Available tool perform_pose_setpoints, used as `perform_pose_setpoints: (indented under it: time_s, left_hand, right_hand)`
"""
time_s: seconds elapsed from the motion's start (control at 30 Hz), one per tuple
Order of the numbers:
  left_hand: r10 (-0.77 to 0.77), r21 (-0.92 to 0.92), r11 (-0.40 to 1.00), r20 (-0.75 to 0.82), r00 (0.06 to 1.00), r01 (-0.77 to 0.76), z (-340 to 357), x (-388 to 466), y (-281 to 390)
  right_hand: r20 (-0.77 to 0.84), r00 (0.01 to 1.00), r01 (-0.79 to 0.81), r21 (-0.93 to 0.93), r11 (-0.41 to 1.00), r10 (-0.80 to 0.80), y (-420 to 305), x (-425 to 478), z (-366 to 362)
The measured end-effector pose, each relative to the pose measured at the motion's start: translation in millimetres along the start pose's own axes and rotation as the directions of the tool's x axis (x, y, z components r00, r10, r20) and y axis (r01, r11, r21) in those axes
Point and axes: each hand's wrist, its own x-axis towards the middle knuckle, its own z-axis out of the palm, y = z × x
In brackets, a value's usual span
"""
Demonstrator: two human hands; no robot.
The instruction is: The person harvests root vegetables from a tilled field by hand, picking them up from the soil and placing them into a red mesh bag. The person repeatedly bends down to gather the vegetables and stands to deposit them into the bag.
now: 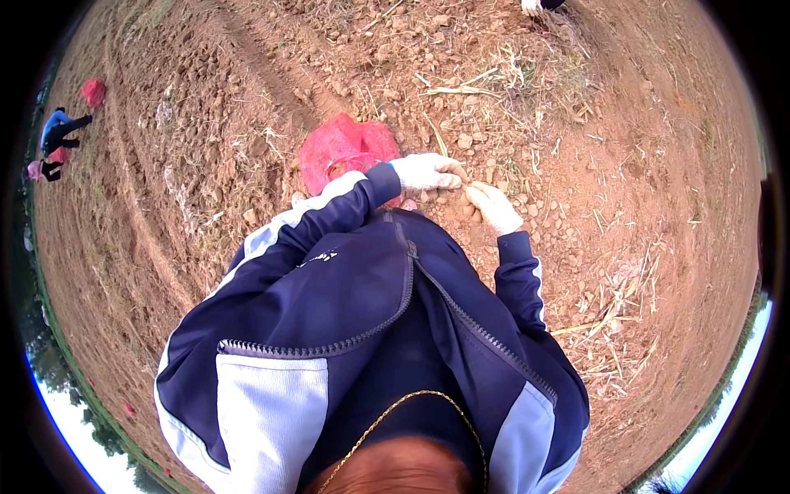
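In a white work glove, my left hand (430,171) reaches right over the soil in front of me. My right hand (495,208), gloved as well, comes in from the right, so the fingertips of both hands nearly meet. Whether something small is between the fingers is too small to tell. Rounded tan lumps (471,211), potatoes or stones, lie on the ground just below the fingertips. Beside my left wrist a red mesh sack (345,147) rests on the soil, its lower part partly covered by my sleeve (321,207).
Clods and dry stalks (466,91) litter the soil (617,154); more straw (617,309) lies at right. Another person's gloved hand (531,7) shows at the top edge. Far left are a bending person (58,131), a second person (38,170) and a red sack (94,92).
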Motion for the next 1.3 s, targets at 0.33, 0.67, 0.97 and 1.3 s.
perform_pose_setpoints:
  time_s: [0.33, 0.67, 0.97, 1.3]
  left_hand:
    - [0.191, 0.608, 0.793, -0.206, 0.960, -0.027, 51, 16, 11]
    - [-0.027, 0.471, 0.850, -0.410, 0.912, 0.237, 59, 69, -39]
    - [-0.117, -0.403, 0.915, -0.195, 0.974, 0.030, 23, 2, -10]
    - [-0.189, -0.615, 0.779, -0.419, 0.888, -0.124, -75, -17, -43]
  right_hand:
    - [-0.225, 0.934, 0.112, -0.551, 0.827, -0.277, 29, -26, 7]
    - [-0.272, 0.889, -0.030, -0.838, 0.545, -0.369, 20, -30, 17]
    - [-0.264, 0.964, -0.076, -0.123, 0.990, 0.041, 21, 13, 21]
    - [-0.119, 0.984, -0.077, 0.380, 0.922, 0.131, -13, 127, 77]
